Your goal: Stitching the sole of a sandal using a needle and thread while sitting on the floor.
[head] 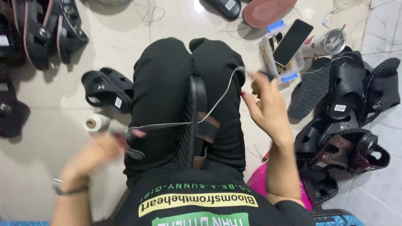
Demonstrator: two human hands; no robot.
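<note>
1. At far left, black sandals (pixel 46 31) are seen piled on the pale tiled floor (pixel 42 167), with a lone black sandal (pixel 106 88) lying just beside the person's left knee.
2. A spool of white thread (pixel 96 122) is seen on the floor near the left hand (pixel 98 152), which is blurred; it is closed around one end of a pale thread (pixel 167 124) at a dark tool (pixel 134 151) whose kind cannot be told.
3. A metal bracelet (pixel 67 190) is worn on the left wrist.
4. At centre, a black-soled sandal with a brown strap (pixel 197 125) is held upright on edge between the black-trousered thighs, and the thread is drawn taut across it from one hand to the other.
5. The right hand (pixel 266 106) is raised beside the right knee, fingers loosely curled; the thread's other end is pinched at its fingertips (pixel 251 77), though blur hides the exact grip.
6. Just beyond that hand, a clear plastic box (pixel 268 54) with blue clips is seen on the floor, a dark phone (pixel 293 42) resting across it and a lidded cup (pixel 333 41) standing near.
7. At right, a heap of black and brown sandals (pixel 347 121) is stacked against the floor's edge, and a pink seat (pixel 259 182) is seen under the right forearm.
</note>
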